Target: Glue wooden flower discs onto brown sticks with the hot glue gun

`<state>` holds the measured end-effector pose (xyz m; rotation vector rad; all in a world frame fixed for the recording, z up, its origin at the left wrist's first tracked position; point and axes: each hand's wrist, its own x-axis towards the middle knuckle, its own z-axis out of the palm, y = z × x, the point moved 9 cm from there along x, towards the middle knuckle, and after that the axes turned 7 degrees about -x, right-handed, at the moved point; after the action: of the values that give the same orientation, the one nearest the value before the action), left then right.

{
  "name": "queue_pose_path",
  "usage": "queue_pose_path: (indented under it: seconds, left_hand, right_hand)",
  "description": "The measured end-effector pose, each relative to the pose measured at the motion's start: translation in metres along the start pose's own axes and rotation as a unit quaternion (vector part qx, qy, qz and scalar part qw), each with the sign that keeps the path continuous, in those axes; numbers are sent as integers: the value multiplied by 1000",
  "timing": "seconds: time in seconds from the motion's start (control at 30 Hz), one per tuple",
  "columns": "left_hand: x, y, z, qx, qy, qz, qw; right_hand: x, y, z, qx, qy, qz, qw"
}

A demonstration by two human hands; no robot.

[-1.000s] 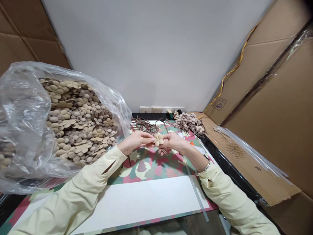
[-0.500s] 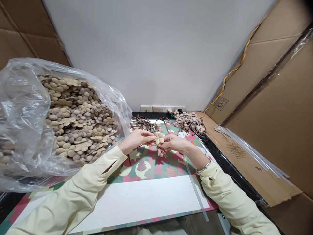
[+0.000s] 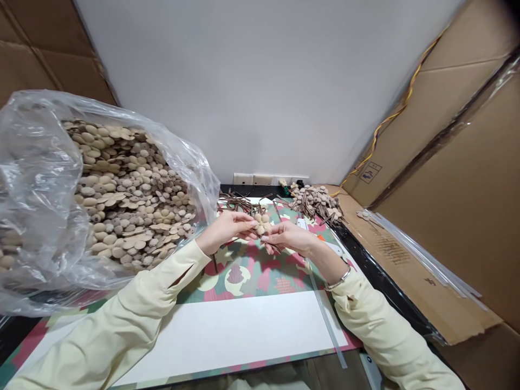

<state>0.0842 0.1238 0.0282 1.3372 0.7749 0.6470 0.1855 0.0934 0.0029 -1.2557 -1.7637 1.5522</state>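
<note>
Your black counter (image 3: 371, 265) carries a patterned sheet (image 3: 264, 279) at centre and a clear plastic bag (image 3: 40, 157) at left.

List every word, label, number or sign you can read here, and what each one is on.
No wording is legible enough to quote.
Block of print on the cardboard flap: too blurred.
Dark mark beside it: too small.
Boxed signs on the upright cardboard: symbols, details unclear.
Reddish lines on the patterned mat: possibly lettering, unreadable.
</note>
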Motion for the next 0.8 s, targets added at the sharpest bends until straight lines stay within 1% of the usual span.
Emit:
queue_pose_path:
  seconds: [0.07, 0.2, 0.23, 0.3, 0.37, 0.43, 0.57, 0.7, 0.8]
  left_hand:
    - [0, 1, -2, -5, -3, -2, 1000]
    - [2, -4, -3, -31, -52, -33, 998]
    - [3, -5, -3, -22, -61, -40, 997]
    - [2, -3, -3, 30, -68, -38, 997]
    - [0, 1, -1, 91, -63, -26, 994]
    - [-2, 5, 3, 115, -53, -22, 992]
    - [-4, 8, 5, 101, -26, -34, 994]
    - [-3, 7, 2, 72, -25, -36, 996]
    - [-3, 6, -2, 75, -19, -40, 996]
  right_hand:
    - [-2, -4, 0, -26, 5, -5, 1000]
    - [-6, -10, -1, -104, 9, -2, 995]
    - [-6, -11, -1, -120, 10, 1, 993]
    - [-7, -13, -2, -144, 12, 1, 990]
    - [-7, -16, 0, -153, 8, -8, 988]
    - [-7, -16, 1, -152, 1, -11, 988]
    - [-8, -17, 4, -130, -7, -10, 992]
    - [-10, -19, 3, -114, -5, -21, 993]
    - [-9, -16, 3, -111, -18, -20, 993]
